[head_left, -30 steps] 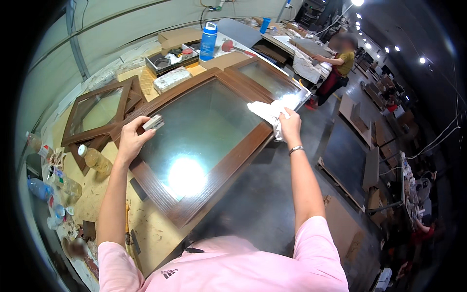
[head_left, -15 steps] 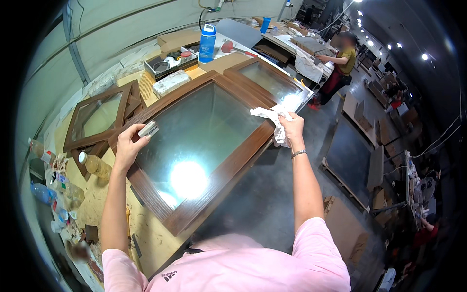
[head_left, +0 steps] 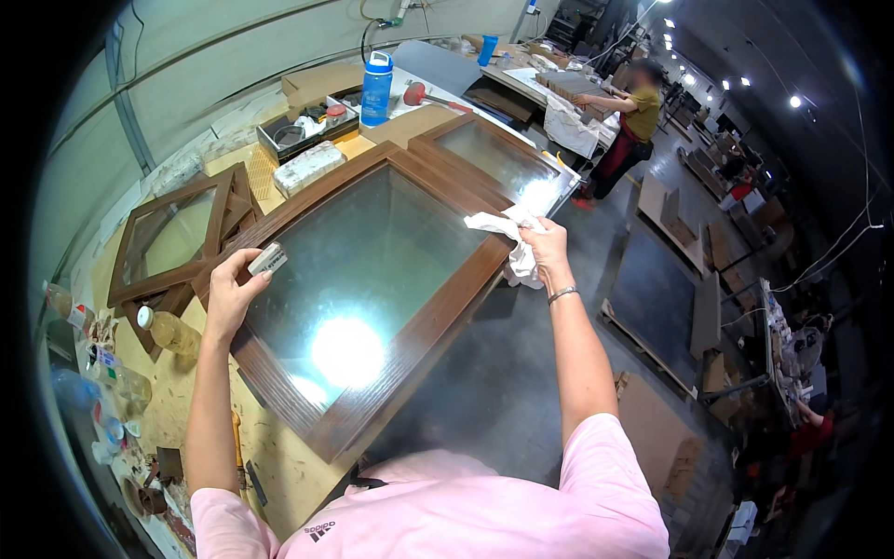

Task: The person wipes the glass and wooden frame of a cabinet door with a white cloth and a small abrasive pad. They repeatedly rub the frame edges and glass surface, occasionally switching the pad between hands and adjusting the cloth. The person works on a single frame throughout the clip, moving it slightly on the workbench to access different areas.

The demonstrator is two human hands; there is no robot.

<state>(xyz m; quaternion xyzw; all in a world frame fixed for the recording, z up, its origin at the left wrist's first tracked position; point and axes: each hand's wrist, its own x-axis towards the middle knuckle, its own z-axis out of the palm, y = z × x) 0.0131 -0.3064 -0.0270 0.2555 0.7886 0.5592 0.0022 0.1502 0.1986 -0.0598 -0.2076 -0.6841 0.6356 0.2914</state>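
Observation:
A brown wooden frame with a glass panel (head_left: 363, 247) lies in front of me, and a bright light reflects in the glass. At its left side my left hand (head_left: 230, 291) is closed on a small whitish block (head_left: 268, 260) with dark print, pinched between thumb and fingers above the frame's edge. Over the right side of the frame, my right hand (head_left: 549, 253) grips a crumpled white cloth (head_left: 507, 228). Part of the cloth hangs over the wooden edge, and one end reaches toward the glass. A second glazed frame (head_left: 484, 154) lies beyond the first.
More glazed frames (head_left: 172, 233) are stacked at the left. Bottles, one with yellowish liquid (head_left: 169, 333), line the left table edge. At the back stand a blue bottle (head_left: 376, 90), an open box of supplies (head_left: 307, 130) and a wrapped white block (head_left: 308, 168). A person (head_left: 638, 112) works farther right.
The whole view has shifted slightly, so the scene sits a little farther left. The small block in my left hand is turned a little; both hands keep their holds.

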